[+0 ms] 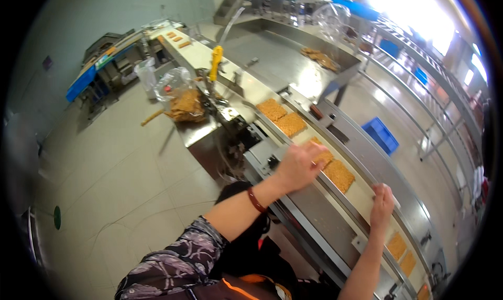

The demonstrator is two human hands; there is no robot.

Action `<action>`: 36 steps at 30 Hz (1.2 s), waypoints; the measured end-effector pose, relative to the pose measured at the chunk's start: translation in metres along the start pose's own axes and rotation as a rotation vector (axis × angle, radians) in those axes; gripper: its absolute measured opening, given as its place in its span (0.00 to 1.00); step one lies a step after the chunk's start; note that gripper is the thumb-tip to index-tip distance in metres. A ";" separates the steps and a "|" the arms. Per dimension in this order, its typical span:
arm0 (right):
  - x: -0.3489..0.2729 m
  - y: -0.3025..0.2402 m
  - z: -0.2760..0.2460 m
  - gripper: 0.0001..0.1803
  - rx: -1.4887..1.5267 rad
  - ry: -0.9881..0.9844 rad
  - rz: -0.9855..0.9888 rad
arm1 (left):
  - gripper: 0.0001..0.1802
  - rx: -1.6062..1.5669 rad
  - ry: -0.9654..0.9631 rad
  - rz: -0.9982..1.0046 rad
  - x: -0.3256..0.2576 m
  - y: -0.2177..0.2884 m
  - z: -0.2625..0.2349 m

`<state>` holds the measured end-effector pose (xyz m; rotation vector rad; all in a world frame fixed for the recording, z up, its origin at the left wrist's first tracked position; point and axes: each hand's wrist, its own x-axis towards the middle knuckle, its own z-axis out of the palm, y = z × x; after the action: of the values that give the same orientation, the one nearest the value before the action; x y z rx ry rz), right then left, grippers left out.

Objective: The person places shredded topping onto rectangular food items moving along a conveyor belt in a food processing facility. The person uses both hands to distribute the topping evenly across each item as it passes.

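Left hand (298,166) is fingers-down on a golden cracker slab (320,154) on the conveyor belt (361,195), palm covering most of it. Can't tell if the fingers actually close round it or just press flat on top. Right hand (382,199) is loosely open, holds nothing, fingertips resting at the belt's far edge by the steel side rail (403,206).

Layout: a second slab (340,175) sits just at 4 o'clock of the left hand, touching or nearly touching the covered one. Two more slabs (281,117) lie upstream at 11 o'clock, well apart from the hand. Smaller slabs (402,252) lie downstream at 5 o'clock, past the right hand.

Step in hand, by the look of it: squaring up or spacing the slab on the belt. Next move likely calls for a light flat push along the belt line. The piece looks brittle, so no pinching at corners.

Off-line: clear bag of broken pieces (181,98) at 10 o'clock, blue crate (381,135) on the floor at 2 o'clock.
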<state>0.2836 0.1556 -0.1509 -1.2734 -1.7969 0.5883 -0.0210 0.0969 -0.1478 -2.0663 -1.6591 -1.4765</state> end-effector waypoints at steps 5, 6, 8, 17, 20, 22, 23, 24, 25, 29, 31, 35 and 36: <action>0.000 -0.001 0.006 0.16 -0.147 0.072 -0.086 | 0.16 0.148 0.008 -0.056 0.004 -0.020 -0.005; 0.000 -0.003 0.007 0.16 -0.256 0.076 -0.119 | 0.18 0.172 -0.072 -0.064 0.003 -0.015 -0.008; -0.002 -0.010 0.008 0.18 -0.505 0.057 -0.183 | 0.21 0.199 -0.218 0.015 0.000 -0.007 -0.003; -0.006 -0.021 0.011 0.18 -0.153 -0.119 0.210 | 0.26 0.246 -0.441 0.201 -0.016 0.033 0.028; -0.006 -0.021 0.016 0.12 0.179 -0.103 0.238 | 0.24 0.312 -0.387 0.152 -0.016 0.029 0.026; -0.007 -0.014 0.017 0.09 -0.097 -0.055 -0.001 | 0.23 0.332 -0.377 0.109 -0.014 0.026 0.023; -0.008 -0.011 0.017 0.08 -0.236 -0.031 -0.119 | 0.22 0.326 -0.369 0.088 -0.012 0.024 0.022; -0.008 -0.011 0.018 0.09 -0.372 0.003 -0.144 | 0.22 0.326 -0.358 0.061 -0.011 0.021 0.020; -0.009 -0.012 0.018 0.10 -0.509 0.037 -0.169 | 0.22 0.324 -0.366 0.062 -0.011 0.020 0.020; -0.002 -0.014 0.008 0.14 -0.810 0.193 -0.179 | 0.22 0.296 -0.361 0.109 -0.017 0.016 0.019; -0.001 -0.016 -0.001 0.14 -0.729 0.187 -0.095 | 0.20 0.245 -0.332 0.149 -0.020 0.019 0.022; -0.002 -0.011 0.004 0.10 -0.397 0.197 -0.193 | 0.16 0.016 -0.246 0.137 -0.017 0.019 0.022; -0.003 -0.012 0.005 0.08 -0.306 0.182 -0.200 | 0.15 -0.009 -0.215 0.119 -0.015 0.019 0.021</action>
<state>0.2733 0.1491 -0.1460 -1.2798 -1.8781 0.0839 0.0072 0.0915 -0.1609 -2.3562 -1.5661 -1.2665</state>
